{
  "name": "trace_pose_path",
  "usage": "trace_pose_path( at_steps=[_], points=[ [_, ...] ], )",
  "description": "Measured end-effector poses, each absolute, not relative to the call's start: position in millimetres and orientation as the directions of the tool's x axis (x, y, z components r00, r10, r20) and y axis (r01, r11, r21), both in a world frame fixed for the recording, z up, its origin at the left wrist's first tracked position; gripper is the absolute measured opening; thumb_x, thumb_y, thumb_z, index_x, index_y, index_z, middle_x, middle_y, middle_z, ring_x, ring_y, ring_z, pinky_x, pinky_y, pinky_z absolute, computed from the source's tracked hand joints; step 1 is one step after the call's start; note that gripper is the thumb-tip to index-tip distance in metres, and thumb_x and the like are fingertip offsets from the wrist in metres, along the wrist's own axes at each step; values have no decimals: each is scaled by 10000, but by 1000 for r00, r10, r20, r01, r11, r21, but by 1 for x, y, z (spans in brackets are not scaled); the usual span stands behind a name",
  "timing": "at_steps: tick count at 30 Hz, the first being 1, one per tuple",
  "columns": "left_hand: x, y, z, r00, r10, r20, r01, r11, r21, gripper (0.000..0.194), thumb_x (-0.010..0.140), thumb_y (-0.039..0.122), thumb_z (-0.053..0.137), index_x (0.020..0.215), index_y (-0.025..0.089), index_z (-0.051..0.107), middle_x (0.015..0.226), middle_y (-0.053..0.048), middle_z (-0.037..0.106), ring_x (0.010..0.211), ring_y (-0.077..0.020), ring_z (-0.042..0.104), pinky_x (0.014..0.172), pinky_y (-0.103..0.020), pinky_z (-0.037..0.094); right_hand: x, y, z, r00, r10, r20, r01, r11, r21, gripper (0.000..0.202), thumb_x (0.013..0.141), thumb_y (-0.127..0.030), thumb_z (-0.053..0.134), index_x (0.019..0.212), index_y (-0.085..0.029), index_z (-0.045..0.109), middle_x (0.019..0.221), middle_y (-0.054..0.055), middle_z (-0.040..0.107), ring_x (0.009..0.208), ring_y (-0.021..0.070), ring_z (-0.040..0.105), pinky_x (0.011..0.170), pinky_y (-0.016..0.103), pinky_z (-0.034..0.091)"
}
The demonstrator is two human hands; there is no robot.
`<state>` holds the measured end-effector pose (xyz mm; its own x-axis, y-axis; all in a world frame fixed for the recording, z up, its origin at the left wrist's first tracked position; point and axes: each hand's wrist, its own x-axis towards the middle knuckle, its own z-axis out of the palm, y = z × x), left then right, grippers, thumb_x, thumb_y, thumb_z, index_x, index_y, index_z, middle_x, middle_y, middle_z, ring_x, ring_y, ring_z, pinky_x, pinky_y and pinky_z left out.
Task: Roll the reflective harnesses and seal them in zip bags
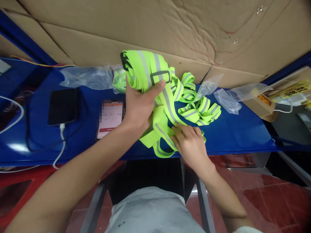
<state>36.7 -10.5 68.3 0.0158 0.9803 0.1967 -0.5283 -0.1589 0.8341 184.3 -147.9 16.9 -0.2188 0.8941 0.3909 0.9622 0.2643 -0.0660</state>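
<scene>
1. Our left hand [138, 108] is closed around a thick, folded bundle of yellow-green reflective strap [136, 69], up and to the right of the lit phone [110, 121], with our thumb beside the black buckle [160, 73]
2. Our right hand [191, 145] has its fingers curled closed on a loose run of the same strap, farther right of the phone and lower than the bundle
3. We judge the step in hand to be gathering and guiding the loose strap while the bundle is held together; slack loops hang between our hands, over the near edge of the blue table [243, 132]
4. In our judgement, a next move on it calls for a firm left grip, so the folds stay stacked, and a light right hand to keep the strap flat and untwisted
5. Well right of the phone we see more strap coils [206, 119] and a clear plastic bag [228, 101]; left of the phone lies a black device [62, 106] with a white cable [62, 134] plugged in
</scene>
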Motion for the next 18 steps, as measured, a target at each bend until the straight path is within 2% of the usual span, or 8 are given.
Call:
trace_pose_path(
  at_steps=[2,4,8,11,13,15,16,18],
  points=[
    [41,-7,66,-53,980,190,-555,-187,810,590,746,127,856,1290,210,642,1158,-40,792,1081,-240,749,987,-430,623,172,-154,20,-195,868,456,949,285,-137,254,1024,-156,561,1226,-150,713,1138,114,763,1005,253,686,860,401,503],
    [44,-9,65,-62,982,180,-570,-183,801,548,748,92,846,1253,183,655,1152,-69,792,1071,-250,754,984,-440,630,158,-158,25,-121,823,555,897,330,-294,296,1025,-165,568,1307,-140,653,1149,109,758,1048,233,689,910,376,536],
    [50,-18,70,-63,980,186,-602,-186,777,462,762,60,824,1184,192,688,1156,-58,789,1079,-248,752,1007,-445,631,128,-154,28,33,801,598,849,293,-439,563,983,-439,675,1420,-107,552,1280,167,715,1155,280,676,986,419,560],
    [50,-18,74,-96,970,224,-580,-237,779,346,768,77,834,1069,205,720,1133,-32,791,1116,-247,744,1052,-433,612,119,-148,25,115,827,551,771,275,-575,243,1049,-285,545,1226,-170,666,1092,99,767,999,223,716,900,371,577],
    [45,-12,75,-100,966,239,-593,-250,765,283,780,88,835,1013,198,717,1155,-40,783,1146,-257,738,1102,-458,581,123,-150,25,214,892,398,561,221,-798,181,1055,-257,513,1068,-200,684,911,48,761,844,174,713,798,315,574],
    [40,-1,77,-88,974,207,-629,-216,747,257,808,106,824,1022,169,697,1203,-78,765,1173,-283,730,1119,-501,561,133,-154,28,188,980,72,138,46,-989,209,1051,-377,544,966,-209,635,690,-11,680,619,130,641,622,259,535],
    [37,4,77,-76,981,176,-648,-183,739,253,828,118,811,1045,151,683,1230,-101,754,1187,-296,725,1114,-515,558,140,-156,29,61,992,-110,-107,-103,-989,261,1041,-444,552,922,-216,592,579,-50,597,497,110,559,517,234,482],
    [32,12,78,-54,992,113,-681,-120,722,226,887,137,763,1085,120,656,1248,-129,740,1187,-298,723,1102,-511,560,151,-157,28,-315,895,-316,-438,-432,-789,376,1016,-559,545,835,-237,480,435,-118,381,335,83,336,362,200,336]
  ],
)
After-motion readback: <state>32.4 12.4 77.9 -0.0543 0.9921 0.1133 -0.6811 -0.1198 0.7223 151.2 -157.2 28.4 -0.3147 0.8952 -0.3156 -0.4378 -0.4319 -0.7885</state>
